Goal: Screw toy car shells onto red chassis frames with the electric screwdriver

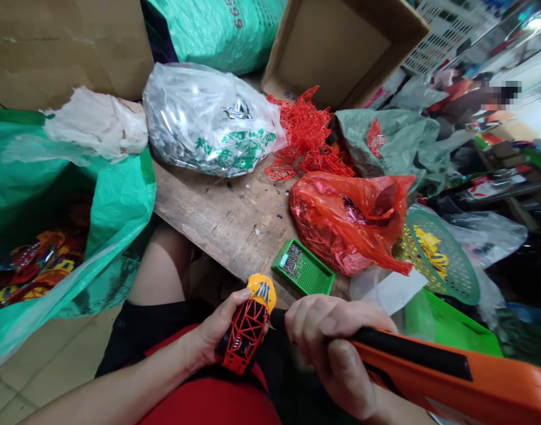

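Observation:
My left hand (217,324) is closed around a toy car body (248,324) with a yellow front, a red lattice frame and black parts. Gripped in my right hand (336,342) is an orange and black electric screwdriver (465,366). Its dark front end points at the side of the toy car; whether the bit touches a screw is hidden. Just beyond my hands, a small green tray (312,277) with a pile of tiny screws (293,260) sits at the table's edge.
On the wooden table (217,206) are a clear bag of silvery parts (199,118), red lattice frames (303,127), a red bag (341,218) and a green basket of yellow parts (456,265). At left stands a green sack (120,195) holding toy cars (35,265). A cardboard box (341,47) stands behind.

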The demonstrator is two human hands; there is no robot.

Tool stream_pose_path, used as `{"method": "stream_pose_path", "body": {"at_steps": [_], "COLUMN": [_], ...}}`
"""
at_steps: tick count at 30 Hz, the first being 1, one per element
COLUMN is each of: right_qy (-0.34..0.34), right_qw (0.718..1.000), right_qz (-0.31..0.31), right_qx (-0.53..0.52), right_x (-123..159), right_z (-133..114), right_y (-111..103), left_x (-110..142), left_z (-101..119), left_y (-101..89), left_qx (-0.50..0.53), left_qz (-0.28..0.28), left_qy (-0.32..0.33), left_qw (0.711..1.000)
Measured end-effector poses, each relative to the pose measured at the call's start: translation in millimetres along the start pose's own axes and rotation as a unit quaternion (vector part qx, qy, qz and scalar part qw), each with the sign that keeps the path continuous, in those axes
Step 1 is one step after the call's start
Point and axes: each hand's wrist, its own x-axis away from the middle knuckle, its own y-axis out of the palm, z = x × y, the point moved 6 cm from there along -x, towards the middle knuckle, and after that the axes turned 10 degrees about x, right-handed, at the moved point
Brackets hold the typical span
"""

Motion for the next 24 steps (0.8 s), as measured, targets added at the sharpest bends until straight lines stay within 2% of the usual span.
{"method": "stream_pose_path", "body": {"at_steps": [3, 6, 12, 21, 24], "right_qy": [-0.038, -0.046, -0.042, -0.039, -0.043], "right_qw": [0.999, 0.999, 0.999, 0.998, 0.999], "right_qz": [0.011, 0.011, -0.008, 0.038, 0.017], "right_qx": [-0.019, -0.012, 0.014, 0.006, 0.007], "right_x": [-1.8, -3.1, -1.9, 3.1, 2.4], "right_z": [-6.7, -8.4, -8.4, -3.4, -4.9], "right_y": [4.4, 7.9, 8.1, 9.4, 9.9], "left_x": [-0.7, -2.1, -5.6, -3.6, -3.0], "left_z": [-1.8, -4.0, -4.6, -4.9, -5.5], "left_y": [-0.8, -3.8, -7.8, -6.8, -7.2], "left_qx": [-0.006, -0.006, -0.011, 0.006, 0.008], "left_qz": [-0.014, -0.012, -0.021, -0.007, 0.0], "left_qy": [-0.006, -0.017, -0.017, -0.016, -0.022], "left_qw": [1.0, 1.0, 1.0, 1.0, 1.0]}}
